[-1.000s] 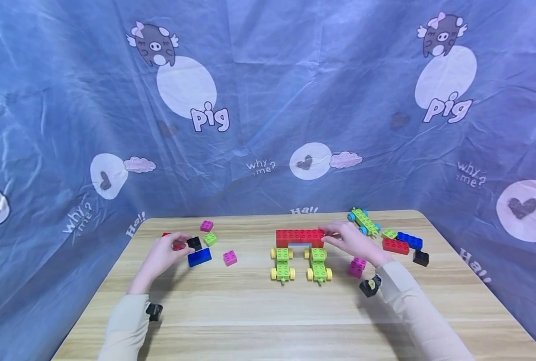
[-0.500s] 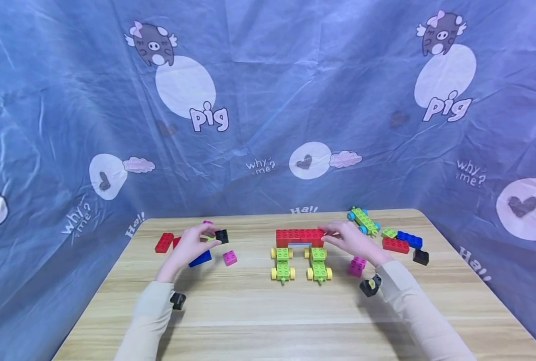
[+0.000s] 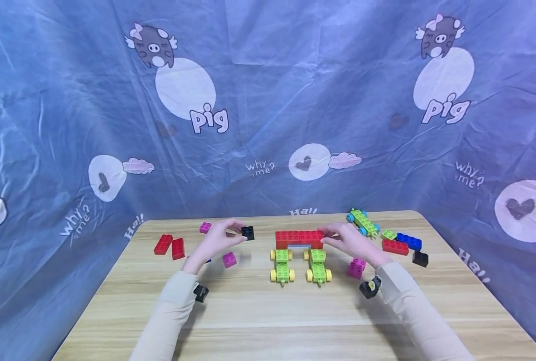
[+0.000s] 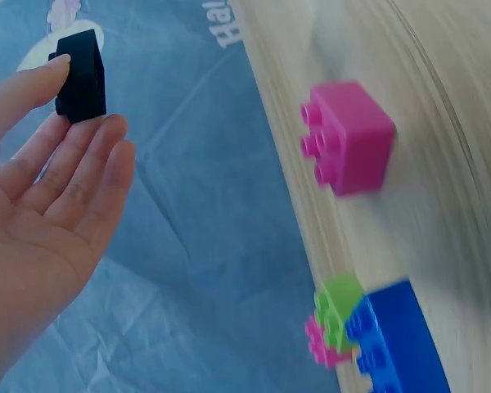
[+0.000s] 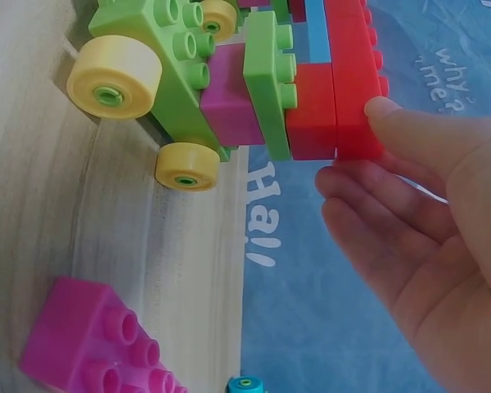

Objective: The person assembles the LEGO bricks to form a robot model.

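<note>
My left hand (image 3: 219, 238) pinches a small black building brick (image 3: 247, 232) between thumb and fingers, in the air left of the built model. The left wrist view shows the thumb on one side of it. My right hand (image 3: 351, 242) grips the right end of the long red bricks (image 3: 288, 236) on top of the model. In the right wrist view a red brick (image 5: 311, 115), a green brick (image 5: 266, 90) and a magenta brick (image 5: 233, 98) are stacked under that end. They stand on a green wheeled base (image 5: 168, 82) with yellow wheels; a second green base (image 3: 282, 271) is beside it.
Left on the wooden table lie two red bricks (image 3: 163, 244), a magenta brick (image 3: 229, 259) and a blue brick (image 4: 405, 340), mostly hidden by my arm in the head view. Right are a magenta brick (image 3: 357, 267), a blue-wheeled green base (image 3: 362, 222) and several bricks, including a black one (image 3: 420, 258).
My left hand has carried the black brick up from the left pile and rightward towards the model, uncovering the two red bricks. The right hand has stayed at the red bricks' end.
</note>
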Motion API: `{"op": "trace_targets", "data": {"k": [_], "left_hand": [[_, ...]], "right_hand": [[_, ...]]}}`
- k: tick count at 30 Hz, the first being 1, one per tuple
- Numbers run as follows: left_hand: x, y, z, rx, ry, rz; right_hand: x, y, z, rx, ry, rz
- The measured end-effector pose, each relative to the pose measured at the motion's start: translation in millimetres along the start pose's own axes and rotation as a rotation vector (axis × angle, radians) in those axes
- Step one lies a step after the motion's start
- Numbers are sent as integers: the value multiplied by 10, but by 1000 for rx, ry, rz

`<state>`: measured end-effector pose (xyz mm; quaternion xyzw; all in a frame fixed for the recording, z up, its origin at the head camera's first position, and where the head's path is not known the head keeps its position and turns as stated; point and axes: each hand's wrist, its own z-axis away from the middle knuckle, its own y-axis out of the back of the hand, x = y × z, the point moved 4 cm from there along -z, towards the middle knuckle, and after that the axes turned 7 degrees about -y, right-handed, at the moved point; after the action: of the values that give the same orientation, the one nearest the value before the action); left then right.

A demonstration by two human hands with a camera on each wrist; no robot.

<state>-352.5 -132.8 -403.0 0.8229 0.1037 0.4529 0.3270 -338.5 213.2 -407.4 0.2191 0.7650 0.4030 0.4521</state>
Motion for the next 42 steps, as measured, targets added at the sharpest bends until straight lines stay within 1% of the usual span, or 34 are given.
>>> {"op": "trace_targets", "data": {"k": [3, 7, 12, 16, 26, 29, 36, 39, 42], "left_hand": [[25, -87, -60, -10, -1, 16], [49, -192, -120, -34, -20, 50], [94, -301, -176, -64, -30, 89], [120, -362, -213, -73, -27, 118], [160, -455, -301, -73, -27, 157], [150, -477, -320, -65, -24, 158], [139, -515, -347, -39, -41, 184], [130, -531, -352, -42, -26, 185], [268, -492, -322, -61, -14, 194]], "right_hand": [[5, -2, 15, -7, -25, -23], [18, -11, 33, -25, -63, -65], [31, -11, 35, -22, -76, -92], [38, -16, 30, -19, -89, -97], [36, -13, 39, -24, -120, -114], [36, -10, 39, -21, -118, -111], [46, -8, 46, -24, -116, -109], [47, -8, 45, -23, -113, -112], [46, -8, 41, -22, -110, -116]]}}
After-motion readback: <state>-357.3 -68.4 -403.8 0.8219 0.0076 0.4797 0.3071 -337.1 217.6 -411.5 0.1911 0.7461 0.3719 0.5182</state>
